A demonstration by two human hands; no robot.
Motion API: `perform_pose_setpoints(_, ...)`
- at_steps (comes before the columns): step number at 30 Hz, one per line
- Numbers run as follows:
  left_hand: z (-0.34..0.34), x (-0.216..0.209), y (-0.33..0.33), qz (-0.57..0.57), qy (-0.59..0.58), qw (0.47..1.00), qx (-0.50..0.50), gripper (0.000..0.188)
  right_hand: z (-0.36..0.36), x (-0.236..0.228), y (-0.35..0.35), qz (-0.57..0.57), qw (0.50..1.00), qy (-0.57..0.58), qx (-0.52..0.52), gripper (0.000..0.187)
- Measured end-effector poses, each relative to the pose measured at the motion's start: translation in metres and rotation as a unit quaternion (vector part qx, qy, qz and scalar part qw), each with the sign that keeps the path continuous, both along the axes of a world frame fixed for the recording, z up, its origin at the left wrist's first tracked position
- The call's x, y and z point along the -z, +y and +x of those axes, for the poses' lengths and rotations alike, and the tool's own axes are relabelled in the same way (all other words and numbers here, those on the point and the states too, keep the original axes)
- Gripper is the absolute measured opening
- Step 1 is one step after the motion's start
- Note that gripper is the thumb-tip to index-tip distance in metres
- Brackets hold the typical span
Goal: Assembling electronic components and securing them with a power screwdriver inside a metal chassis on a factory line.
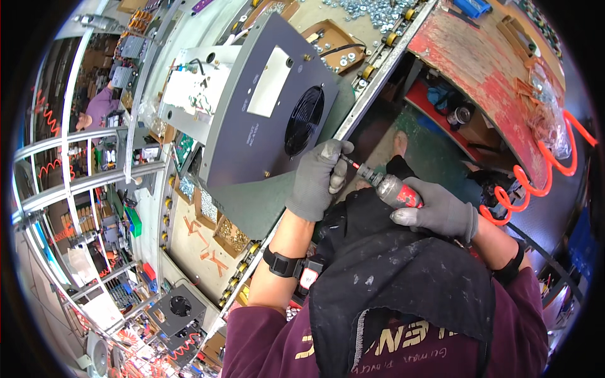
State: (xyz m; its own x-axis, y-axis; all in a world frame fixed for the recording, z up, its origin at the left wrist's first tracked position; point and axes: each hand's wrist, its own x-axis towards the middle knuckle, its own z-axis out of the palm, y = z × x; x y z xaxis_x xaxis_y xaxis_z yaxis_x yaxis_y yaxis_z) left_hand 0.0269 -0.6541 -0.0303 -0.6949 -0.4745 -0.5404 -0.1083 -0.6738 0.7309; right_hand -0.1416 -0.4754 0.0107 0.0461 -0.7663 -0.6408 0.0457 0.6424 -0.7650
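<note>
A power screwdriver [392, 189] with a grey and red body lies in my right hand [441, 211], whose gloved fingers are wrapped round it. The slim bit [350, 162] points up and left. At the bit's tip, my gloved left hand [318, 179] is closed in a pinch; anything small between its fingertips is too hidden to name. Just beyond the left hand, a dark grey metal panel [227, 157] stands tilted on the bench, with a round black fan grille [304, 121] and a rectangular cutout. A white metal part [195, 94] sits behind the panel.
Boxes of small screws [232, 236] lie left of my left forearm. A cardboard tray [331, 38] and loose fasteners [378, 16] are at the far side. A worn red table [466, 63] and an orange coiled hose [561, 167] are at right. Another person [101, 108] is far left.
</note>
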Motion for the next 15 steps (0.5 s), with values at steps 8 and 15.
perform_pose_setpoints(8, -0.027, -0.005, -0.011, 0.115, 0.062, 0.991, 0.019, 0.073, -0.024, 0.002, -0.024, -0.055, 0.997, -0.027, 0.046, 0.051)
perform_pose_setpoints(15, -0.025, -0.037, -0.021, -0.027, -0.062, 0.997, 0.046, 0.078, -0.055, 0.012, -0.088, -0.105, 0.990, 0.021, 0.089, 0.056)
